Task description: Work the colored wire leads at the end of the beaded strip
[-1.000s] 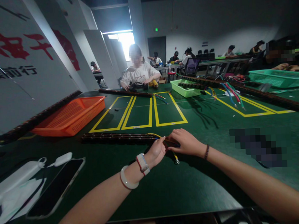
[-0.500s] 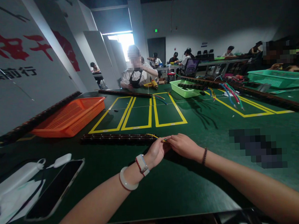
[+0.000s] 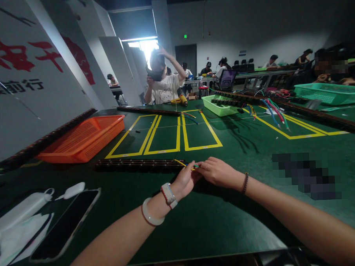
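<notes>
A long black bundle (image 3: 140, 164) with rows of pale marks lies across the green table. From its right end come thin wires, a yellow wire (image 3: 180, 162) among them. My left hand (image 3: 186, 181) is closed around the wires just off that end. Fingertip to fingertip with it, my right hand (image 3: 218, 171) pinches the wire ends, where a bit of green wire (image 3: 196, 166) shows. The fingers hide the tips of the wires.
An orange basket (image 3: 81, 153) stands at left, with a long dark bundle (image 3: 48, 132) resting along it. A phone (image 3: 66, 224) lies at lower left. Farther back are a light-green basket (image 3: 220, 107), a yellow heat gun (image 3: 180, 100) and a person (image 3: 165, 82).
My right hand has shifted slightly right, and more green wire shows between my hands. Across the table, the person has straightened up and raised an arm to the head.
</notes>
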The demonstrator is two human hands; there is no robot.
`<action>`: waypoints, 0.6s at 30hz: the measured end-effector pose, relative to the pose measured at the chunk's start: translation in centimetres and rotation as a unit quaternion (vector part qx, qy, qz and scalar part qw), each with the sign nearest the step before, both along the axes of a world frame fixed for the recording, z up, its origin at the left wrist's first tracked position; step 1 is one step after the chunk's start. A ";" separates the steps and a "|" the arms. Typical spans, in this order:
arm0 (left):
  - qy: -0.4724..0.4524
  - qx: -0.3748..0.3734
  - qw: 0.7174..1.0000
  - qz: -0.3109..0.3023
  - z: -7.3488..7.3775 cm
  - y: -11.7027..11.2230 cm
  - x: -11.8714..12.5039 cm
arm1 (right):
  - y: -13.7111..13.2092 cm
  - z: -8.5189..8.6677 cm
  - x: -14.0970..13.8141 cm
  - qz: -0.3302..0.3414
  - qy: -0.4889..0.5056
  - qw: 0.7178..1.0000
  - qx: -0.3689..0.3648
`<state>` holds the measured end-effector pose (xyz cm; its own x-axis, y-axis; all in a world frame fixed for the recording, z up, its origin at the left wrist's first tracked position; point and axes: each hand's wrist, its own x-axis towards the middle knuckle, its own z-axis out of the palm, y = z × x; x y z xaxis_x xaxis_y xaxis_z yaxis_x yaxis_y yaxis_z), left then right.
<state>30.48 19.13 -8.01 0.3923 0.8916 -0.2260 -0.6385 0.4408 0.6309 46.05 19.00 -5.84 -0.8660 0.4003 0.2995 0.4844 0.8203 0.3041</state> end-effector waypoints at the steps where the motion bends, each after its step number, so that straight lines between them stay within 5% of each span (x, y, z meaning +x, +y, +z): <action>1: 0.000 -0.003 1.000 0.001 0.2 -0.1 0.0 | 0.1 0.0 0.1 -0.003 0.000 1.000 -0.002; 10: 0.029 -0.013 0.999 -0.009 0.1 -0.1 -0.1 | -0.8 0.8 -0.3 0.005 0.033 0.999 -0.041; 18: 0.021 -0.006 1.000 0.000 -0.3 0.1 0.0 | -0.6 0.4 -0.5 -0.059 0.043 0.995 -0.072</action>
